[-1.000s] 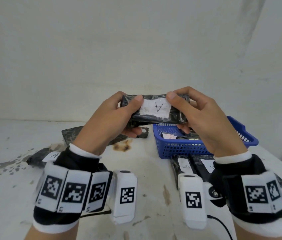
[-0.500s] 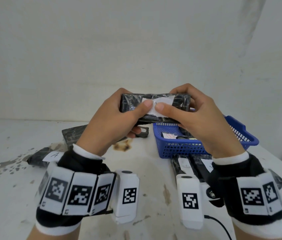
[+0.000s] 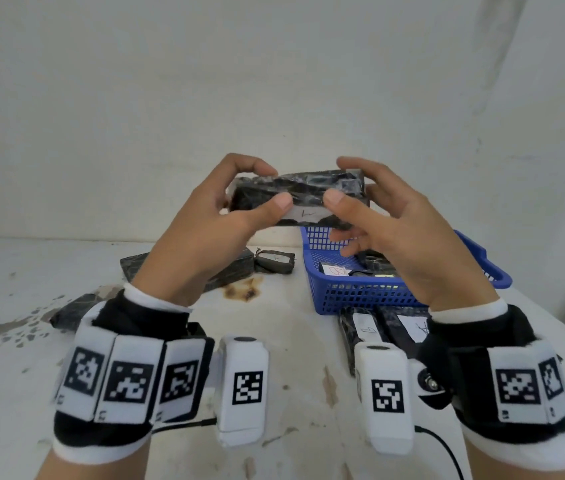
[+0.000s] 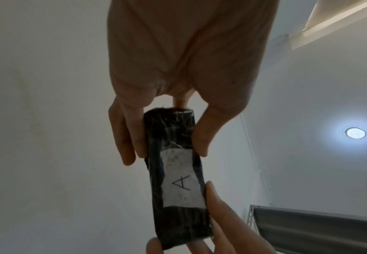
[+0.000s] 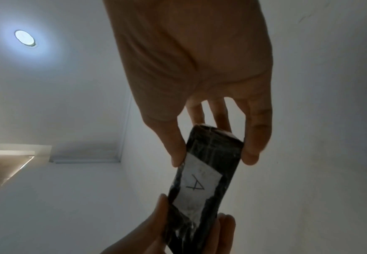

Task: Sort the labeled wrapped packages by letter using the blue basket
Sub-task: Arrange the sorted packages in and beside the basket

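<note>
I hold a black wrapped package (image 3: 303,192) with a white label marked A in the air above the table, one hand at each end. My left hand (image 3: 225,206) pinches its left end between thumb and fingers; my right hand (image 3: 371,206) pinches its right end. The label faces down and toward me, and both wrist views show the package (image 4: 176,173) (image 5: 206,182) with the A plain on it. The blue basket (image 3: 360,292) stands on the table just below and right of the package, with wrapped packages inside, one labelled B (image 3: 334,270).
More black wrapped packages lie on the white table: two with labels (image 3: 367,329) in front of the basket, a flat one (image 3: 232,268) and a small pouch (image 3: 274,261) behind my left hand, another (image 3: 73,311) at the left. A brown stain (image 3: 243,291) marks the middle.
Both hands have rolled the package away from me, so its A label has turned from facing me to the lower front edge. The package has risen slightly.
</note>
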### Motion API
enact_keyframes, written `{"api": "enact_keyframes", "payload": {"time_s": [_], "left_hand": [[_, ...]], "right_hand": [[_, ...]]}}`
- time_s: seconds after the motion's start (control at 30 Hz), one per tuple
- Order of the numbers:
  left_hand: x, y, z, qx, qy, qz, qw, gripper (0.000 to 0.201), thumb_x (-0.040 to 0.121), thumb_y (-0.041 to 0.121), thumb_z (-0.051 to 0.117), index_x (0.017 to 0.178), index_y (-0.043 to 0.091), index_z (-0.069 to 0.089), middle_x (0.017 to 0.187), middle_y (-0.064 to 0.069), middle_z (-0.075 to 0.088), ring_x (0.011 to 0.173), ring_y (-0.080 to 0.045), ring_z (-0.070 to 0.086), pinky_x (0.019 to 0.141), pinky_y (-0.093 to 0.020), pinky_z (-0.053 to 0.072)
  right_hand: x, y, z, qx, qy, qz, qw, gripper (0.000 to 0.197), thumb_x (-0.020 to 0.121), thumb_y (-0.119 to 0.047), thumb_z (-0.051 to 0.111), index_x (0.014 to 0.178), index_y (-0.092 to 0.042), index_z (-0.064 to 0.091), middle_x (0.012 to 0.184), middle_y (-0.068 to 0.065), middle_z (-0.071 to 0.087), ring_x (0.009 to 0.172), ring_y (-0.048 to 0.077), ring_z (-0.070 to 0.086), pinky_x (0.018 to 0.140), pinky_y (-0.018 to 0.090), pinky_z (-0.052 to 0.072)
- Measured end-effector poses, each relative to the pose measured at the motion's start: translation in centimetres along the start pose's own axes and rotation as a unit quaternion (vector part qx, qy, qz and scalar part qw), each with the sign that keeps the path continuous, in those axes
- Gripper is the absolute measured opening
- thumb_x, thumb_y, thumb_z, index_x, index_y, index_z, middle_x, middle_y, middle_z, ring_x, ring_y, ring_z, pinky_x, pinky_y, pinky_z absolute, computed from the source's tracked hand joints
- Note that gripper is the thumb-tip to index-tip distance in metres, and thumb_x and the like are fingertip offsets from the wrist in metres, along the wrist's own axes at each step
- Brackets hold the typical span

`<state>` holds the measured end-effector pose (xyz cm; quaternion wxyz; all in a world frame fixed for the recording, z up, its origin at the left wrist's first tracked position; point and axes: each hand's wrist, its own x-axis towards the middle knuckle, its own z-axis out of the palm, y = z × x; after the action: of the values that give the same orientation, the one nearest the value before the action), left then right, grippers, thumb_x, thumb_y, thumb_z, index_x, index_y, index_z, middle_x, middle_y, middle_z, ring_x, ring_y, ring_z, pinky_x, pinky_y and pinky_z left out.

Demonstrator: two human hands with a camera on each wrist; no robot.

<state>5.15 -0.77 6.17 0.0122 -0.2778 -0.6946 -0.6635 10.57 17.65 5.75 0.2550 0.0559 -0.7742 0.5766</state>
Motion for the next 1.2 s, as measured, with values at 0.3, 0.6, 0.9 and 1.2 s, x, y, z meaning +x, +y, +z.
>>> {"api": "enact_keyframes", "payload": {"time_s": [0.3,0.6,0.9,1.2], "left_hand": [[0.1,0.4,0.3,-0.142,0.012,-0.056,0.988,0.028,0.098,0.012,0.049,0.125,0.004,0.048,0.105,-0.016,0.061,0.081,-0.029,0.068,0.057,-0.035,0.06],[0.5,0.0,0.1,-0.112,0.047,-0.049,0.991,0.017,0.091,-0.002,0.051,0.102,0.011,0.055,0.073,0.0,0.068,0.069,-0.021,0.068,0.088,-0.043,0.057],[-0.2,0.4,0.0,-0.031,-0.006,-0.065,0.997,0.03,0.088,0.015,0.066,0.114,0.015,0.052,0.09,-0.005,0.068,0.068,-0.017,0.066,0.053,-0.024,0.053],[-0.4,0.4,0.6,0.014,0.007,-0.053,0.998,0.04,0.086,0.041,0.063,0.117,0.016,0.053,0.089,-0.002,0.068,0.057,-0.01,0.06,0.048,-0.024,0.043]], "right_hand": [[0.2,0.1,-0.3,0.042,-0.01,-0.004,0.999,0.018,0.096,-0.019,0.066,0.108,-0.033,0.067,0.092,0.009,0.073,0.076,0.021,0.065,0.087,0.039,0.057],[-0.5,-0.8,-0.1,-0.011,-0.013,-0.007,1.0,0.017,0.089,-0.03,0.073,0.104,-0.031,0.065,0.084,-0.001,0.068,0.049,0.011,0.054,0.05,0.016,0.044],[-0.8,-0.9,0.3,-0.024,-0.014,-0.02,0.999,0.034,0.074,-0.031,0.083,0.103,-0.027,0.064,0.089,-0.002,0.074,0.064,0.012,0.068,0.062,0.02,0.053],[-0.7,-0.8,0.7,-0.041,0.025,-0.043,0.998,0.029,0.076,-0.033,0.084,0.095,-0.022,0.065,0.09,0.001,0.074,0.085,0.018,0.072,0.072,0.021,0.057]]}}
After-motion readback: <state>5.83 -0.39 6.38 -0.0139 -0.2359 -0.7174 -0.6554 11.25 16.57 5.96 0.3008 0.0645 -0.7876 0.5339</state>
